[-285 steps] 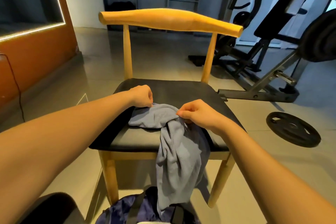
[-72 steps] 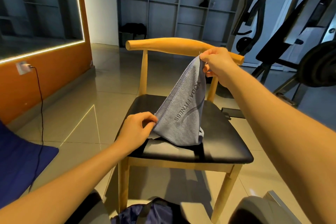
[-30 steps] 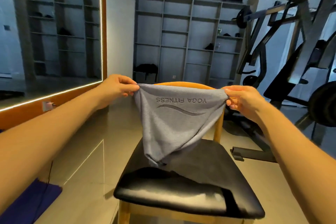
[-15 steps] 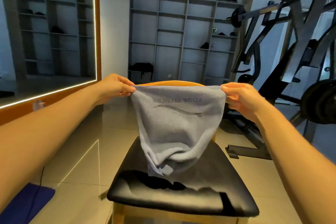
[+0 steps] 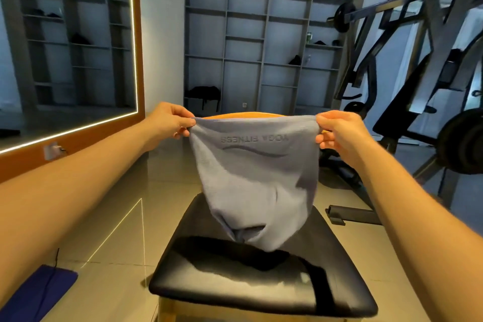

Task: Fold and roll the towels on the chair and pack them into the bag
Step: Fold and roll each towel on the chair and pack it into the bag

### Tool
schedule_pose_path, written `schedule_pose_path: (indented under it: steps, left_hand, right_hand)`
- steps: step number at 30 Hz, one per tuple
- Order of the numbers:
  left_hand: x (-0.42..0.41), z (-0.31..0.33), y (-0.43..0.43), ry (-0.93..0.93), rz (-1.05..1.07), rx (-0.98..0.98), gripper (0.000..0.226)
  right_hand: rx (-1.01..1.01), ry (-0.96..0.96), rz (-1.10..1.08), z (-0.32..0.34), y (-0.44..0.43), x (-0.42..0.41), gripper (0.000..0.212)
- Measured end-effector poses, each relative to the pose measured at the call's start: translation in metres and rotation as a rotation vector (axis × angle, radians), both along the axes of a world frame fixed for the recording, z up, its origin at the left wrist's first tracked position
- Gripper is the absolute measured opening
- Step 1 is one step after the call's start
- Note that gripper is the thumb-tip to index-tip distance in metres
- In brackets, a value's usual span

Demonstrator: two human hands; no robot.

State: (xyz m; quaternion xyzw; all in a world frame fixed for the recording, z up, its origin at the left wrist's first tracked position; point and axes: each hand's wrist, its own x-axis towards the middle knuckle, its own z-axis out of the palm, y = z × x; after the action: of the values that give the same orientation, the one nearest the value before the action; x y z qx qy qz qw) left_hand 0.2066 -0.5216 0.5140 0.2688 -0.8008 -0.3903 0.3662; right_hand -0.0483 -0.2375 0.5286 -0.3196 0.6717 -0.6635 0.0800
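Item: grey towel point(image 5: 254, 178), held up over the chair point(image 5: 261, 282), lower end bunched just above the seat. Left hand point(image 5: 167, 123) and right hand point(image 5: 337, 131) pinch its top corners. Unfolded, unrolled (bag not visible); folding, rolling, packing remain.

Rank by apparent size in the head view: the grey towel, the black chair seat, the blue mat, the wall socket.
1. black chair seat, partly hidden behind the towel
2. grey towel
3. blue mat, cut off by the frame edge
4. wall socket
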Motion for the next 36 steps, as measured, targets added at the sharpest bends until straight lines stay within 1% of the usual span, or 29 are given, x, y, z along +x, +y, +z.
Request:
schedule_pose_path:
  steps: [2, 3, 5, 7, 9, 11, 13, 15, 16, 18, 20, 21, 23, 25, 28, 32, 36]
  left_hand:
    - [-0.009, 0.002, 0.000, 0.014, 0.036, 0.019, 0.007]
    - [-0.013, 0.002, 0.000, 0.044, 0.046, 0.064, 0.010]
    - [-0.019, 0.003, 0.002, 0.104, 0.045, 0.157, 0.014]
    - [-0.026, 0.006, 0.006, 0.143, 0.039, 0.192, 0.012]
    - [-0.031, 0.010, 0.009, 0.237, 0.035, 0.159, 0.007]
    - [-0.032, 0.013, 0.011, 0.348, 0.040, 0.067, 0.007]
    - [-0.027, 0.012, 0.018, 0.405, 0.020, -0.031, 0.011]
    - [-0.016, -0.001, 0.027, 0.420, -0.001, -0.065, 0.010]
    - [-0.008, -0.016, 0.031, 0.382, -0.016, -0.078, 0.008]
    - [0.009, -0.062, 0.036, 0.183, -0.083, -0.120, 0.007]
    - [0.024, -0.116, 0.040, -0.083, -0.152, -0.118, 0.009]
    - [0.031, -0.142, 0.043, -0.218, -0.170, -0.118, 0.011]
    - [0.042, -0.181, 0.050, -0.402, -0.201, -0.113, 0.014]
    - [0.052, -0.204, 0.058, -0.501, -0.247, -0.104, 0.013]
    - [0.063, -0.216, 0.068, -0.589, -0.298, -0.123, 0.014]
    - [0.077, -0.218, 0.077, -0.632, -0.330, -0.149, 0.015]
    - [0.085, -0.223, 0.087, -0.737, -0.358, -0.233, 0.015]
  right_hand:
    - [-0.039, 0.012, 0.002, -0.002, -0.009, -0.003, 0.008]
    - [-0.057, 0.013, -0.035, -0.002, -0.012, -0.005, 0.006]
    - [-0.099, 0.012, -0.092, -0.006, -0.018, -0.010, 0.009]
    - [-0.104, 0.022, -0.090, -0.011, -0.025, -0.016, 0.010]
    - [-0.126, 0.000, -0.072, -0.014, -0.029, -0.020, 0.009]
    - [-0.179, -0.015, -0.039, -0.013, -0.027, -0.021, 0.010]
    - [-0.238, -0.019, -0.014, -0.015, -0.018, -0.018, 0.009]
    - [-0.281, -0.061, 0.000, -0.028, -0.004, -0.012, 0.011]
    - [-0.283, -0.104, -0.001, -0.040, 0.003, -0.010, 0.012]
    - [-0.210, -0.239, -0.006, -0.078, 0.016, -0.006, 0.013]
    - [-0.035, -0.431, 0.026, -0.123, 0.030, 0.001, 0.015]
    - [0.079, -0.488, 0.057, -0.147, 0.037, 0.006, 0.016]
    - [0.284, -0.494, 0.118, -0.189, 0.052, 0.012, 0.015]
    - [0.414, -0.467, 0.242, -0.213, 0.068, 0.021, 0.011]
    - [0.565, -0.442, 0.371, -0.227, 0.085, 0.029, 0.012]
    - [0.614, -0.409, 0.379, -0.230, 0.094, 0.038, 0.012]
    - [0.701, -0.312, 0.423, -0.232, 0.103, 0.050, 0.010]
